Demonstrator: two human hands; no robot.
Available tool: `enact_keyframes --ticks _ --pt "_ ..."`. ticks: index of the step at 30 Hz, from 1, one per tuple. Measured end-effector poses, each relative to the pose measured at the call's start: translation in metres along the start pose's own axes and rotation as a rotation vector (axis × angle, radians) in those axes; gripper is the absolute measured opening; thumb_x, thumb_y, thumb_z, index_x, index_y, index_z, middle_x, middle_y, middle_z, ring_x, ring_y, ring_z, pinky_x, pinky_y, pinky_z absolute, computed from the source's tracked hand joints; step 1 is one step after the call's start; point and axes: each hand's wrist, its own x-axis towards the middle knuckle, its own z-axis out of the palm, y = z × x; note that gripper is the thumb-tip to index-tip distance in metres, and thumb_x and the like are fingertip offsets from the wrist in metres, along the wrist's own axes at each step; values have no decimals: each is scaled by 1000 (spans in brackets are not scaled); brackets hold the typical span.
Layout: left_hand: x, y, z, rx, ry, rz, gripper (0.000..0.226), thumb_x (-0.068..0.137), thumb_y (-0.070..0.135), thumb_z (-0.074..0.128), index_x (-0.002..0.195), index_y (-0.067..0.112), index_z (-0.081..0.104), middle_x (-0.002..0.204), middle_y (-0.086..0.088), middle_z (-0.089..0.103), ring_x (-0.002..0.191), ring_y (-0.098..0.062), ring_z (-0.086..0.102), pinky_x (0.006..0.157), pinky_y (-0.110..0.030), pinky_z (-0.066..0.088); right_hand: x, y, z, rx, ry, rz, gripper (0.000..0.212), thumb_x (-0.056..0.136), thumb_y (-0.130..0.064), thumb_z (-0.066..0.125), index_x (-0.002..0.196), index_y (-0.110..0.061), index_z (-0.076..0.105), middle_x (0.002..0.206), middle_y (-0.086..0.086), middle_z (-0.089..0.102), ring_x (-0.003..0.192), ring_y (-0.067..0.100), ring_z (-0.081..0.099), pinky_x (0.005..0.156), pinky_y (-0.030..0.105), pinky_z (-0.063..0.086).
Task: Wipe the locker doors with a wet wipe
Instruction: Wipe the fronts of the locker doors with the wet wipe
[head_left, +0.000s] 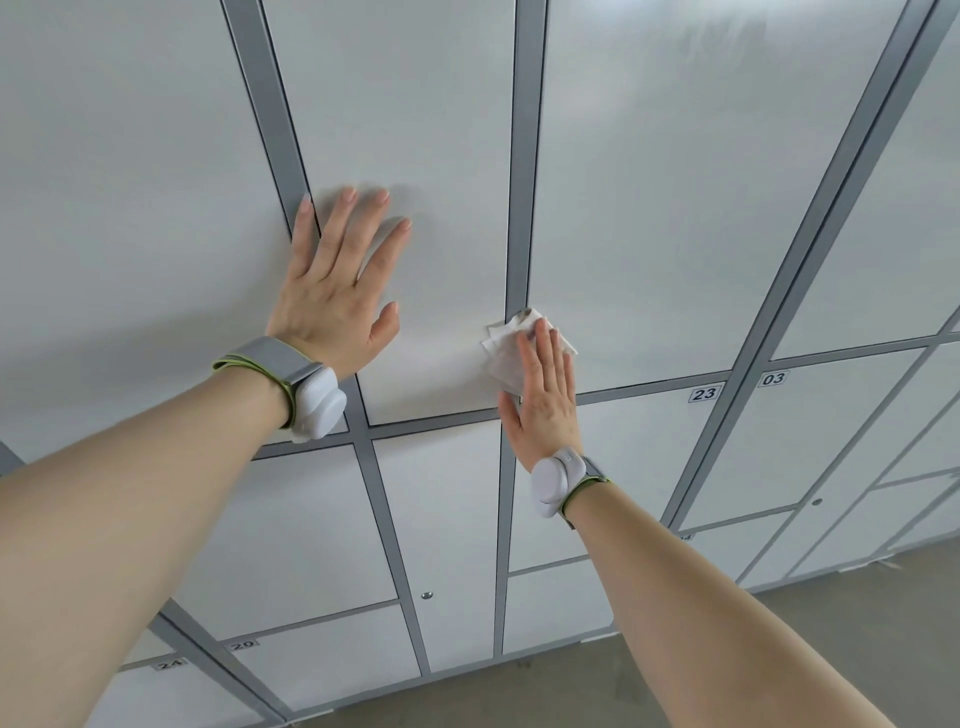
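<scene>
I've got the L hand (337, 280) flat on the tall white locker door (431, 130), fingers spread, gripping nothing, little finger lying over the grey frame strip (270, 104) at the door's left edge. R hand (545, 395) is straight-fingered too, not clenched, just pressing the crumpled wet wipe (506, 353) vs. the surface. The wipe sits at that door's lower right corner, overlapping the vertical divider (522, 182) btwn the two tall doors, w/ number labels 23 (705, 394) and 03 (773, 378) off to the right.
</scene>
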Motion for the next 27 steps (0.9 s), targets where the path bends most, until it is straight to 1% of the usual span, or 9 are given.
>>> enact_keyframes --ticks 4,7,11,15,17,22,27 --pt "7 -12 -9 17 30 -4 67 82 24 46 144 5 28 151 -22 26 139 -39 13 116 -46 -11 27 -10 -15 -28 42 -97 64 89 -23 37 150 -4 24 158 12 16 147 25 9 119 45 10" --pt "13 -22 -15 27 35 -17 67 82 24 44 145 6 28 151 -22 25 139 -39 11 115 -44 -14 51 -19 -28 -42 107 -152 63 89 -20 41 148 -2 27 156 15 21 146 28 13 119 46 10" --pt "23 -36 -24 43 63 -33 67 83 24 43 145 6 27 152 -21 24 140 -39 9 115 -44 -13 79 -33 -46 -77 160 -182 64 87 -19 40 147 -2 30 156 16 22 145 31 15 118 49 11" --pt "36 -50 -34 46 117 -67 67 82 19 46 144 2 27 151 -24 24 140 -40 11 117 -41 -11 104 -43 -62 -105 200 -197 63 88 -21 41 148 -2 29 156 17 21 145 31 11 118 51 11" --pt "44 -58 -40 51 151 -101 68 82 16 48 144 -2 26 151 -25 23 141 -40 13 117 -40 -10 118 -48 -70 -114 211 -208 63 90 -25 38 148 -1 28 156 19 20 145 33 11 118 50 11" --pt "59 -73 -50 67 179 -183 70 85 20 45 146 -6 22 153 -26 19 141 -41 13 116 -36 -13 149 -65 -89 -115 250 -207 63 93 -29 36 148 -1 25 157 18 17 146 35 10 118 36 0" --pt "73 -78 -48 61 206 -210 69 85 19 46 145 -7 22 153 -26 18 142 -42 13 115 -33 -15 175 -82 -103 -79 274 -170 68 91 -36 27 150 -3 22 159 16 12 147 33 5 119 37 -1"
